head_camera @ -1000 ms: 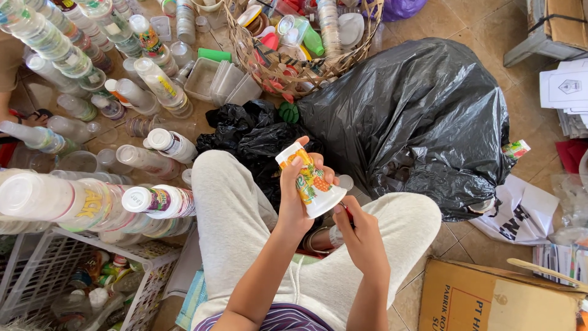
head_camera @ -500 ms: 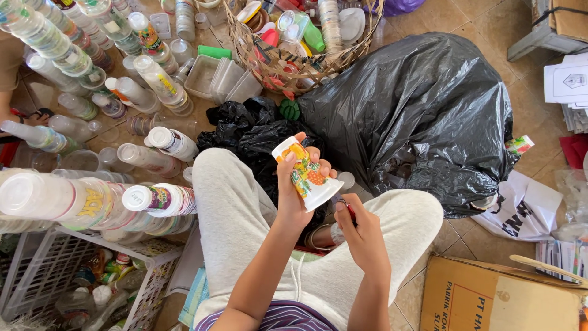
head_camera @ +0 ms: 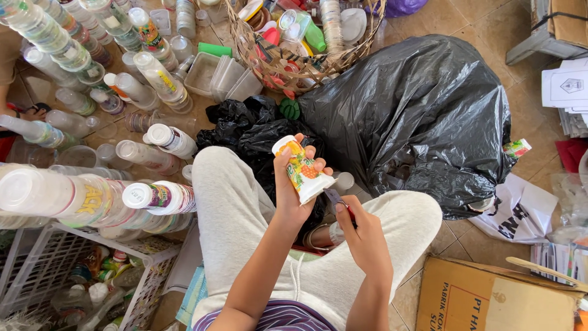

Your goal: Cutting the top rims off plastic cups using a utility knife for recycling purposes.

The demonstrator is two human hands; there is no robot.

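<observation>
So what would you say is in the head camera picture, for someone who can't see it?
A seated person's left hand holds a small fruit-printed cup while the right hand brings a small blade to its rim. A full black bag, a basket of containers and stacked plastic cups lie around them.

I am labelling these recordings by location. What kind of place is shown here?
Probably a home or small workshop floor where used plastic containers are sorted. Stacked clear cups lie on the tiles, a woven basket holds mixed packaging, and a full black rubbish bag sits nearby. The left hand holds a printed cup.
</observation>
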